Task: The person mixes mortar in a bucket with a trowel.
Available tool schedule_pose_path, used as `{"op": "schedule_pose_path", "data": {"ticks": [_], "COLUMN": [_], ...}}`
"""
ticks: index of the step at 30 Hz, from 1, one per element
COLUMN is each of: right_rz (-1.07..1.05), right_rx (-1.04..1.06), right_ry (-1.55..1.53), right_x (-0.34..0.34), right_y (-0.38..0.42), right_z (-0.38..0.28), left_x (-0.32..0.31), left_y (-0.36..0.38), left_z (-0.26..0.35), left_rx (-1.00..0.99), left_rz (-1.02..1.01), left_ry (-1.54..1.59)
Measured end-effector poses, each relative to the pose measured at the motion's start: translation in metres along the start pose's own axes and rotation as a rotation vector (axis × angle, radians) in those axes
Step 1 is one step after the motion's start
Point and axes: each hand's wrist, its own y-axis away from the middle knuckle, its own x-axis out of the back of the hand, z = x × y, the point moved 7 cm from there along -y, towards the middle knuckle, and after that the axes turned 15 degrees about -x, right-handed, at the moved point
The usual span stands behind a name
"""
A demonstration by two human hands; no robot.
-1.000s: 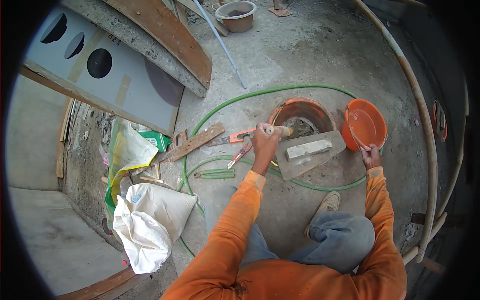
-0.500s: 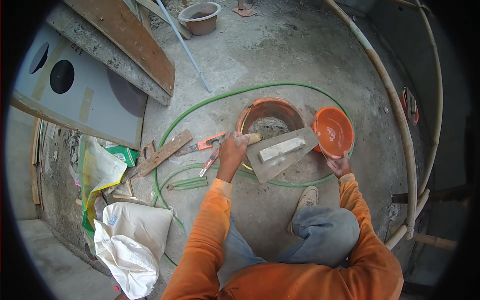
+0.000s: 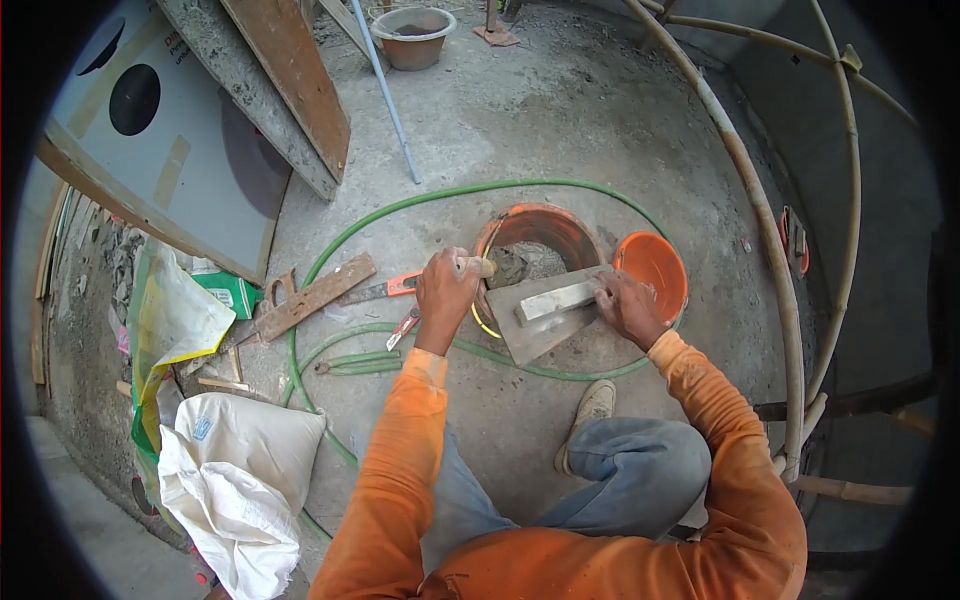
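Observation:
My left hand (image 3: 447, 295) is closed around the pale wooden handle of a trowel (image 3: 510, 266), whose mortar-smeared blade is over the orange-rimmed bucket (image 3: 553, 216). Grey mortar shows inside this bucket. A flat plastering float (image 3: 545, 338) lies tilted against the near side of its rim. My right hand (image 3: 630, 308) has its fingers on the right end of the float's pale grip bar; the palm side is hidden. Just behind that hand stands a smaller orange pail (image 3: 662, 262).
A green hose (image 3: 440, 196) loops around the buckets. To the left lie a handsaw (image 3: 283, 292), a wooden board (image 3: 325, 293), an orange level (image 3: 402, 284) and a white sack (image 3: 240, 440). Bamboo poles (image 3: 765, 210) rise on the right. A grey tub (image 3: 412, 40) stands at the back.
My right hand has left the orange pail's rim and moved left onto the float's grip bar. The pail now sits more upright. My left hand still holds the trowel.

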Motion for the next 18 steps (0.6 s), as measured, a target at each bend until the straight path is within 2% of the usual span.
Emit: {"op": "schedule_pose_path", "data": {"ticks": [1,3,4,6,9,10,15,18], "right_rz": [0.0,0.011,0.012,-0.168,-0.27,-0.217,-0.188,0.035], "right_rx": [0.007,0.418,0.421,0.468,0.481,0.58,0.564,0.591], "right_ry": [0.004,0.323,0.327,0.466,0.538,0.529,0.563,0.46], "right_x": [-0.003,-0.022,-0.025,-0.045,-0.056,-0.064,-0.05,-0.019], "right_y": [-0.007,-0.01,-0.016,-0.022,-0.026,-0.024,-0.008,0.01], "right_z": [-0.014,-0.056,-0.06,-0.06,-0.056,-0.051,-0.057,-0.068], "left_x": [0.001,0.005,0.007,0.008,-0.002,-0.006,-0.016,-0.015], "left_y": [-0.001,-0.001,-0.002,-0.004,-0.005,-0.006,-0.008,-0.005], "left_z": [-0.005,0.001,0.003,0.004,0.004,0.001,-0.004,-0.011], "left_rx": [0.005,0.018,0.025,0.024,0.043,0.066,0.116,0.145], "left_rz": [0.005,0.015,0.016,0.021,0.004,-0.013,-0.076,-0.101], "left_ry": [0.017,0.004,-0.009,0.0,0.022,0.021,0.031,0.019]}}
